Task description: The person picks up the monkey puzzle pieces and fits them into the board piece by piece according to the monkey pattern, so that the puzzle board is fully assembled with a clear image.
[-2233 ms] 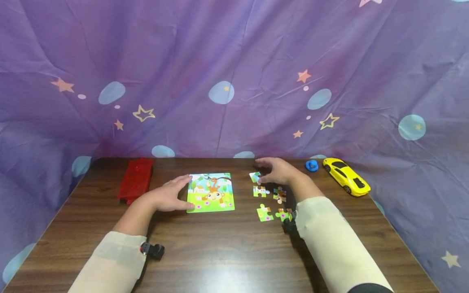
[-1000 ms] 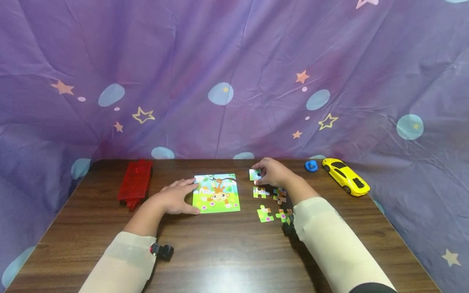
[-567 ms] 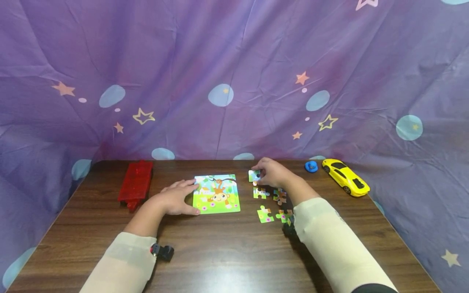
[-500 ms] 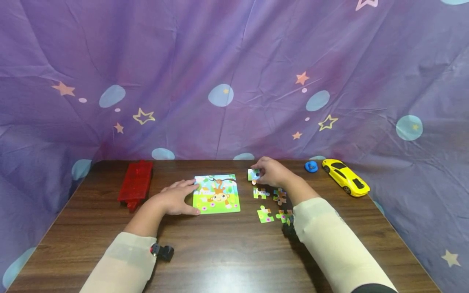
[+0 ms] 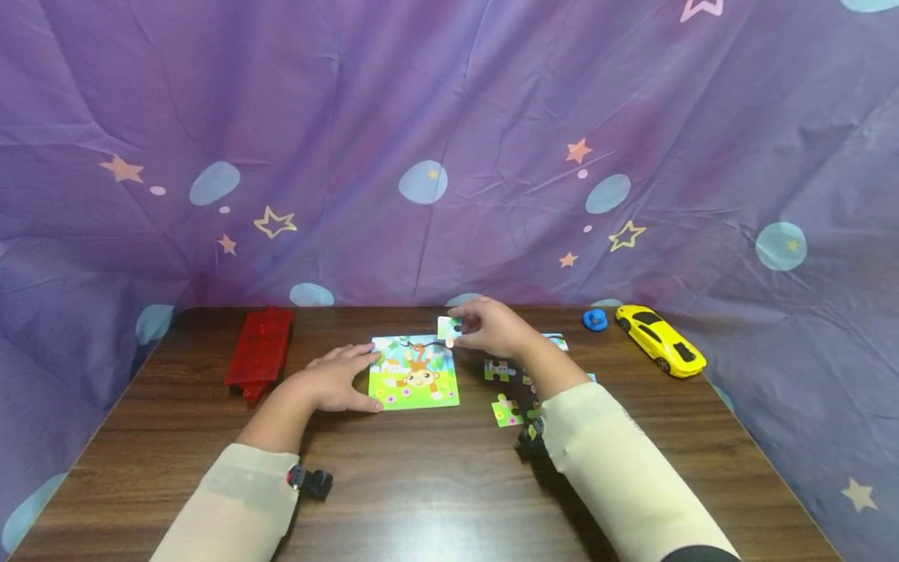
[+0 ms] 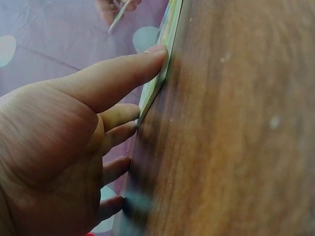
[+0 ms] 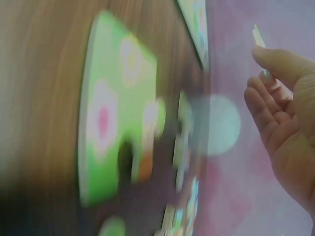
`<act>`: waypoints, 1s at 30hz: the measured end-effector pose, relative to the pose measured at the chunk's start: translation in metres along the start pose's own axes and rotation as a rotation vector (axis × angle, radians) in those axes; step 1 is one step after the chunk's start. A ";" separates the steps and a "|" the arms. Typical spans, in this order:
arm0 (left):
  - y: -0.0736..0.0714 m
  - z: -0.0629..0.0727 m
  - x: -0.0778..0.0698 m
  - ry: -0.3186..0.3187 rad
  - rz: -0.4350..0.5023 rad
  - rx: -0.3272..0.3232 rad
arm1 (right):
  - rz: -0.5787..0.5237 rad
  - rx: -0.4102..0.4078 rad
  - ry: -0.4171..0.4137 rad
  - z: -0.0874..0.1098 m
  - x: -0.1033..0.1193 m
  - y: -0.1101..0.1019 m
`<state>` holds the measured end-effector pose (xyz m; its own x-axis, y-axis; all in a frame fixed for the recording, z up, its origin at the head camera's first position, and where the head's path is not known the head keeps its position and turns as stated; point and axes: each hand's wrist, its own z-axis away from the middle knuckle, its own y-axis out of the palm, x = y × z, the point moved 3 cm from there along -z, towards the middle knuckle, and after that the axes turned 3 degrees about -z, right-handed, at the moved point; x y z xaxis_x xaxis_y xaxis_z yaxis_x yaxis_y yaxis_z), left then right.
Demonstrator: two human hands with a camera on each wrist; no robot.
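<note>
A square picture board with a monkey on it (image 5: 413,373) lies flat near the table's middle. My left hand (image 5: 340,380) rests along its left edge, fingers spread and the thumb at the near corner; the left wrist view has the thumb (image 6: 147,61) lying on the board's edge. Between thumb and fingers my right hand (image 5: 495,328) pinches a light blue and green puzzle piece (image 5: 445,328), raised over the board's far right corner. A flowered green puzzle piece (image 5: 506,412) and a house-patterned puzzle piece (image 5: 495,370) lie to the right. My right forearm partly hides several others.
At the left lies a red see-through plastic toy (image 5: 260,351). A small blue hat-shaped toy (image 5: 595,320) and a yellow toy car (image 5: 659,341) are at the back right. Behind the brown table (image 5: 393,484) hangs a purple star-patterned curtain (image 5: 365,140).
My right hand has picked up the puzzle piece from the far right and carried it left to the board's corner. Earlier, my left hand and the board shifted slightly right.
</note>
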<state>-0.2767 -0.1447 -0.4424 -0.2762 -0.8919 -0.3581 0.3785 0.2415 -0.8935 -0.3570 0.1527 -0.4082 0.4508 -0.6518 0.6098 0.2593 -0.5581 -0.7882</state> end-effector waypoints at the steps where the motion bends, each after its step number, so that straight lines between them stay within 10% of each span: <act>1: 0.000 0.000 0.000 -0.001 0.000 -0.001 | 0.003 0.008 -0.009 -0.002 0.005 0.003; 12: -0.001 0.001 0.004 0.012 0.008 -0.001 | 0.028 0.076 -0.040 -0.024 0.045 0.044; 30: -0.001 0.000 0.007 0.016 0.005 -0.007 | 0.123 0.179 0.041 -0.049 0.048 0.092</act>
<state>-0.2794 -0.1510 -0.4443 -0.2883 -0.8843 -0.3672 0.3742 0.2490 -0.8933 -0.3537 0.0449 -0.4473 0.4542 -0.7321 0.5077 0.3532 -0.3752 -0.8570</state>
